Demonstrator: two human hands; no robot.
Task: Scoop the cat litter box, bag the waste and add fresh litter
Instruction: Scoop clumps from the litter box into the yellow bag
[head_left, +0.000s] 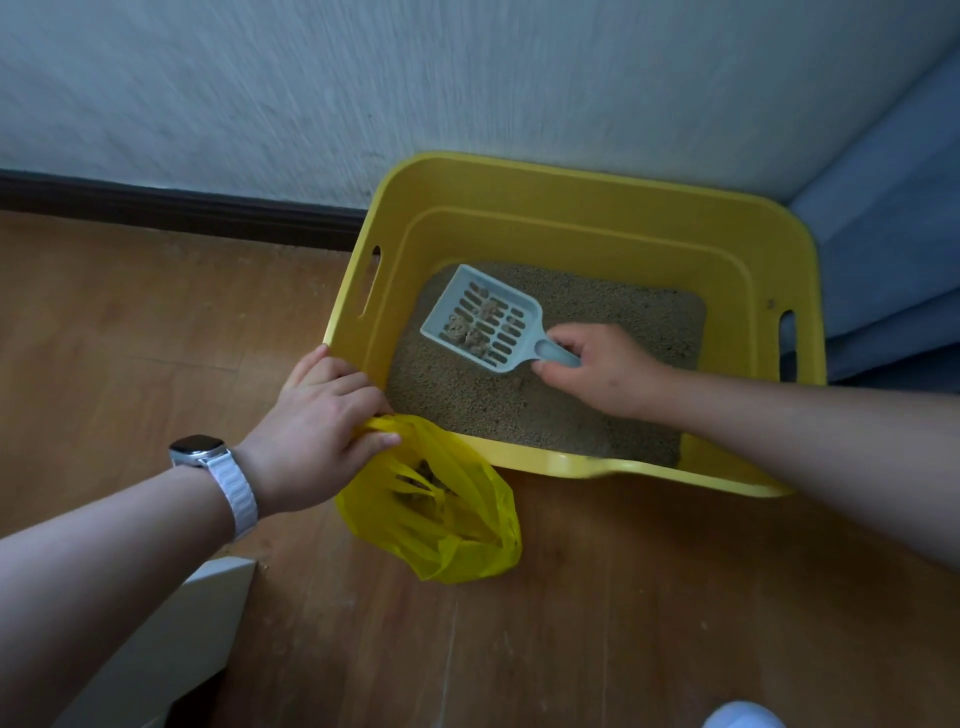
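- Right hand (602, 366) held the handle of a pale blue slotted plastic scoop (485, 322), fingers curled round it.
- The scoop was inside the yellow rectangular plastic litter box (571, 208), toward its left side, carrying brownish clumps (467, 327).
- Grey-tan granular litter (519, 410) covered the box bottom.
- Left hand (317, 415) gripped the rim of a thin yellow plastic bag (447, 519) at the box's near-left corner.
- The bag sat on the wooden floor (130, 322) touching the box, with some waste already inside.
- Risk: the bag mouth looked only partly open and was held by one hand, so tipped clumps could miss it and land on the floor.
- Risk: tilting or shaking the scoop on the way over the rim could crumble the clumps through the slots.
- Risk: the thin bag could slump shut if the grip slipped.
- A white-strapped watch (200, 449) was on the left wrist, its screen unreadable.
- No brands, labels or writing were legible anywhere.
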